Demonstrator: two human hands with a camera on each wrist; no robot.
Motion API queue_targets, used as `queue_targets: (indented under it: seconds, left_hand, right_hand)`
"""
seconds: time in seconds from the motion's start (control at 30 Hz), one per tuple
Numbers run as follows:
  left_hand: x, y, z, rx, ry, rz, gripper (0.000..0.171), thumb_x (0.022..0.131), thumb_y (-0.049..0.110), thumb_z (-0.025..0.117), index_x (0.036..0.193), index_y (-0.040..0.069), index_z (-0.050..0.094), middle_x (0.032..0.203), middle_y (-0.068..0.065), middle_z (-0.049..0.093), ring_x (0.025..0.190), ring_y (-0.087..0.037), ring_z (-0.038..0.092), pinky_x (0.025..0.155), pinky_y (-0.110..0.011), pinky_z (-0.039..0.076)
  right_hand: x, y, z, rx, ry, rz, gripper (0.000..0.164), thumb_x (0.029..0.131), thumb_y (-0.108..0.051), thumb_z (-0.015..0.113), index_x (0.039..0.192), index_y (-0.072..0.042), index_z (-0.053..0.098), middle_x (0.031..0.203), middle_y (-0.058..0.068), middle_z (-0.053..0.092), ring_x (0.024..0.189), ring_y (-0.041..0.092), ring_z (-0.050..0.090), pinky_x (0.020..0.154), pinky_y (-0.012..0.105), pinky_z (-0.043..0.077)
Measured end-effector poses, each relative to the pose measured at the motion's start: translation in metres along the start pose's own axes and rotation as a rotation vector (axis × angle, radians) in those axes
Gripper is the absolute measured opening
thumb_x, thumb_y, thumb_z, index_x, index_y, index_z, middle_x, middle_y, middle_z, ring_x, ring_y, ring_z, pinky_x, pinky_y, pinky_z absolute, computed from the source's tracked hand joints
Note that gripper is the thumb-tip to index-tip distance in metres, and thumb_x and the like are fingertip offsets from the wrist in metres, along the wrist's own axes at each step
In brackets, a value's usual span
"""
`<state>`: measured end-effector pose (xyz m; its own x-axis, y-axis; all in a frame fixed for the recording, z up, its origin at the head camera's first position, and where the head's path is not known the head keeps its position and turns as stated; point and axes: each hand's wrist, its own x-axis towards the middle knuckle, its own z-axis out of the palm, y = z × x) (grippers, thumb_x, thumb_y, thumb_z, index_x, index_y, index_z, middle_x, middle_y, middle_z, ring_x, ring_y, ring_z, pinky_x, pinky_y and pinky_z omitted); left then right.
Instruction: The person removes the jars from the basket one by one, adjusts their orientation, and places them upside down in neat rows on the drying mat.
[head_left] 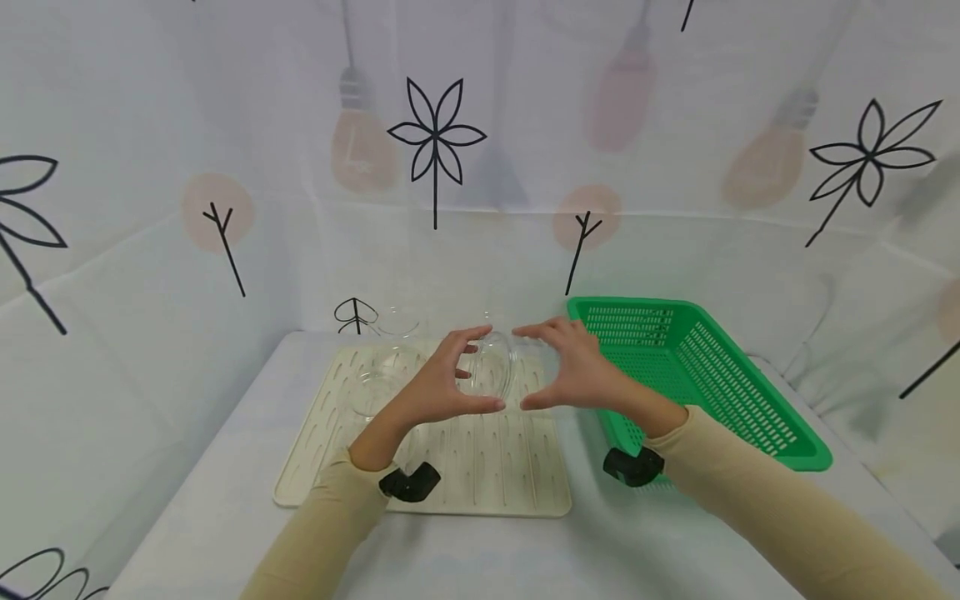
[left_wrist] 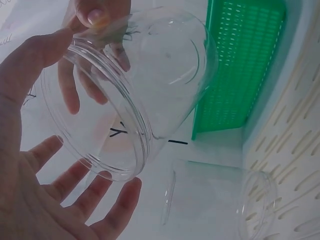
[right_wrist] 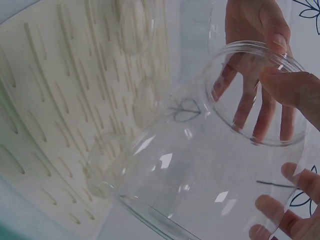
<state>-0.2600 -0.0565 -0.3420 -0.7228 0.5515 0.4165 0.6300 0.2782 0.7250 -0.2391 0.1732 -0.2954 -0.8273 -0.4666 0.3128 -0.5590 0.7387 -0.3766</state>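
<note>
A clear wide-mouthed jar (head_left: 492, 365) is held up between both hands, above a cream ribbed mat (head_left: 480, 475). My left hand (head_left: 438, 379) grips it at the mouth, thumb on one side of the ringed rim and fingertips at the other. From the right side, my right hand (head_left: 581, 371) curves around the jar, its thumb close to the rim and its fingers along the body in the right wrist view. The jar (left_wrist: 175, 60) looks see-through; fingers show through its wall. Another clear jar (left_wrist: 215, 192) stands on the mat in the left wrist view.
A green slotted basket (head_left: 750, 392) stands right of the mat. Several faint clear containers, including one round one (head_left: 373, 393), are on the mat's left part. A white printed cloth (head_left: 495, 250) hangs behind the white-covered table (head_left: 480, 558).
</note>
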Motion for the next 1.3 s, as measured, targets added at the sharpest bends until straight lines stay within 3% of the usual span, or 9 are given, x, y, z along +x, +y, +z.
queue_targets:
  seconds: [0.17,0.33,0.5,0.77,1.0,1.3]
  left_hand:
    - [-0.002,0.001,-0.002,0.010,0.012,-0.020,0.088,0.071,0.027,0.082,0.143,0.019,0.032,0.140,-0.007,0.034,0.118,-0.016,0.041,0.085,-0.032,0.048]
    - [-0.003,-0.001,-0.003,0.011,0.015,-0.012,0.087,0.070,0.026,0.083,0.142,0.015,0.034,0.138,-0.006,0.036,0.118,-0.019,0.043,0.085,-0.036,0.048]
    - [-0.004,-0.001,-0.003,0.003,0.020,0.009,0.086,0.070,0.025,0.083,0.141,0.013,0.035,0.137,-0.007,0.037,0.117,-0.019,0.043,0.085,-0.035,0.048]
    - [-0.006,-0.001,-0.006,-0.033,0.046,0.005,0.085,0.071,0.023,0.082,0.141,0.018,0.034,0.138,-0.008,0.036,0.118,-0.020,0.043,0.086,-0.035,0.048]
    - [-0.007,-0.001,-0.004,-0.058,0.082,-0.011,0.085,0.072,0.023,0.082,0.141,0.015,0.033,0.137,-0.007,0.035,0.117,-0.018,0.043,0.086,-0.042,0.048]
    - [-0.007,0.002,-0.002,-0.066,0.144,-0.054,0.088,0.072,0.020,0.082,0.141,0.012,0.029,0.138,-0.007,0.034,0.117,-0.023,0.045,0.086,-0.041,0.049]
  right_hand:
    - [-0.001,-0.001,0.002,0.018,-0.009,0.008,0.084,0.060,-0.037,0.087,0.132,-0.015,0.050,0.123,0.012,0.046,0.112,0.030,0.033,0.085,0.052,0.033]
    - [-0.006,0.001,0.007,0.065,0.003,0.011,0.084,0.062,-0.040,0.085,0.134,-0.016,0.049,0.126,0.010,0.045,0.117,0.031,0.032,0.089,0.056,0.033]
    - [-0.012,0.003,0.012,0.143,0.070,0.038,0.080,0.067,-0.035,0.084,0.135,-0.014,0.047,0.131,0.011,0.043,0.122,0.032,0.029,0.092,0.058,0.033]
    - [-0.021,0.001,0.024,0.437,0.269,0.205,0.077,0.078,-0.026,0.076,0.142,-0.011,0.036,0.141,0.013,0.029,0.130,0.033,0.026,0.103,0.053,0.026]
    - [-0.026,0.004,0.036,0.643,0.393,0.241,0.075,0.082,-0.015,0.071,0.145,-0.010,0.029,0.145,0.011,0.026,0.134,0.028,0.023,0.105,0.049,0.026]
    - [-0.034,0.012,0.060,0.806,0.406,0.352,0.082,0.084,-0.012,0.068,0.149,-0.016,0.017,0.143,0.015,0.028,0.124,0.034,0.036,0.094,0.048,0.039]
